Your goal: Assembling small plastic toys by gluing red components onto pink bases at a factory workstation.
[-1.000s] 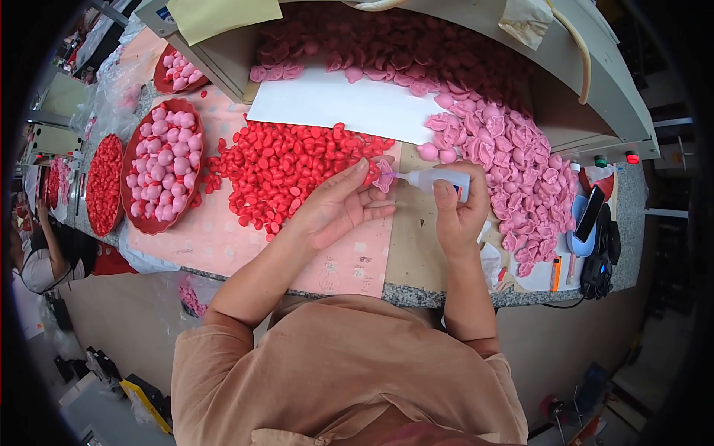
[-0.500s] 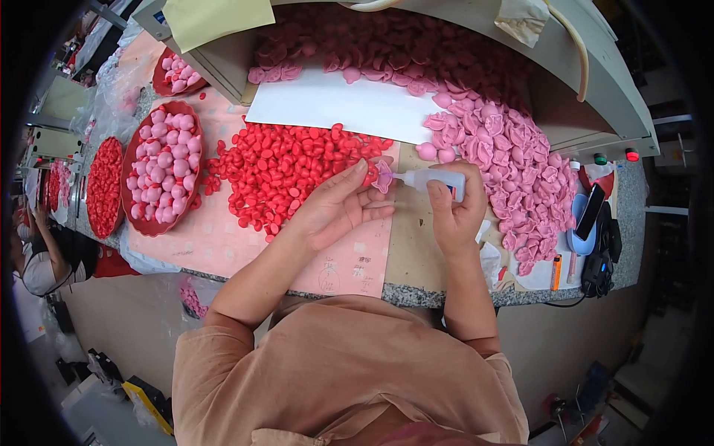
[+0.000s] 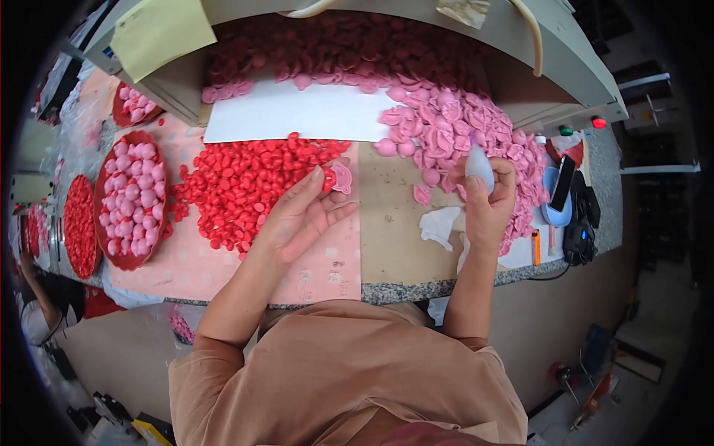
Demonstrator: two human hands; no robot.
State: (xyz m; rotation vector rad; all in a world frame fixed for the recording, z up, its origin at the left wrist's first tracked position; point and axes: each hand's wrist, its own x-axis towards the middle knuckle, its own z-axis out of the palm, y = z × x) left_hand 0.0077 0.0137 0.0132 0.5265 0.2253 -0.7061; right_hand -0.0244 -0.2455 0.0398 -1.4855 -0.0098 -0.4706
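My left hand [image 3: 301, 217] pinches a small red rounded piece [image 3: 327, 178] between thumb and index finger. A pink, cup-like piece with a wavy rim [image 3: 342, 179] sits against it, hollow side showing; the other fingers are loosely extended. My right hand [image 3: 491, 202] is wrapped round a small white squeeze bottle [image 3: 480, 168] with a purple tip, pointing away from me. The bottle is over the edge of a heap of pink pieces [image 3: 461, 123], apart from the left hand. Left of my left hand spreads a pile of glossy red pieces [image 3: 245, 178].
Red scalloped trays of pink and red parts [image 3: 101, 241] stand at the left. A grey hood-like box [image 3: 554, 97] arches over the back, above white paper [image 3: 297, 111]. Crumpled tissue [image 3: 440, 225], a blue dish with a phone [image 3: 563, 186] and an orange pen [image 3: 536, 247] lie right.
My right hand has carried the bottle away to the right from the pink piece and tipped it more upright. My left hand keeps its pinch. The whole view has shifted.
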